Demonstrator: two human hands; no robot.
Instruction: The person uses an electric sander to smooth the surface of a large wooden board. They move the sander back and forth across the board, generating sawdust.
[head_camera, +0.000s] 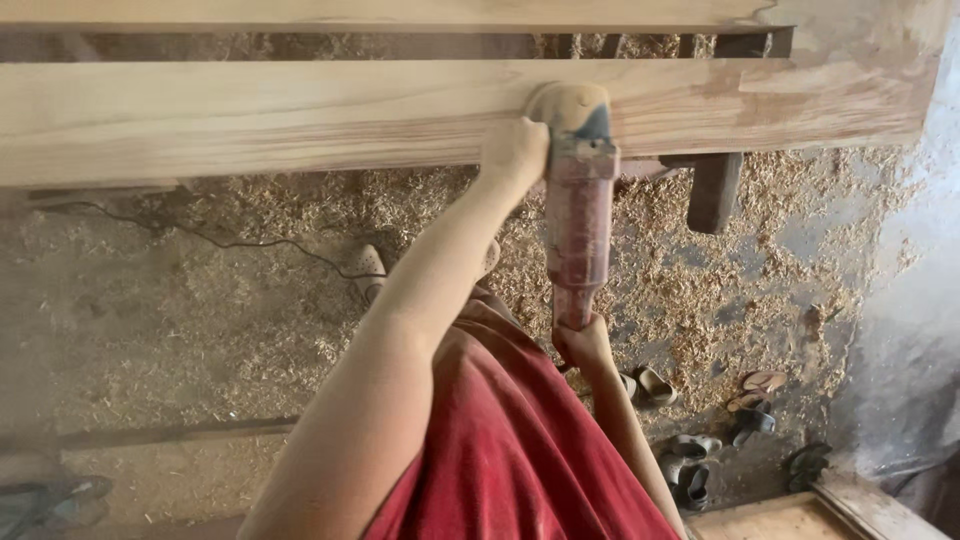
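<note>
**Sanding pass along the front plank, both hands on the grinder**

At the far left, the wide pale plank (250, 115) runs across the frame, its face toward the camera; a second rail (300, 14) sits above it with a dark gap between them; below, the floor is covered in wood shavings (250, 330), and a thin dark cable (200, 235) trails across them.

Moving toward the middle, the left hand (513, 152) is closed over the head end of the dusty red angle grinder (578, 215), pressing it against the plank's lower edge; the sanding disc (568, 103) lies flat on the wood, touching it; the tool's body hangs down and back toward the person, whose red garment (520, 450) fills the lower centre.

Just right of that, the right hand (583, 345) is wrapped around the tail of the grinder's handle; so the hands are well apart, one clamped at each end of the same tool.

Further right, a dark wooden block (715, 190) hangs under the plank; several sandals (700, 440) lie scattered on the floor near a grey wall (900, 300); the plank's right end shows a browner, rougher patch (760, 100).

As a judgement, the step in hand is smoothing the plank's face mid-length; the next move likely calls for keeping the disc flat and sliding it evenly along the grain, with steady pressure from the left hand so the edge does not gouge; whether the disc is spinning cannot be told.
</note>
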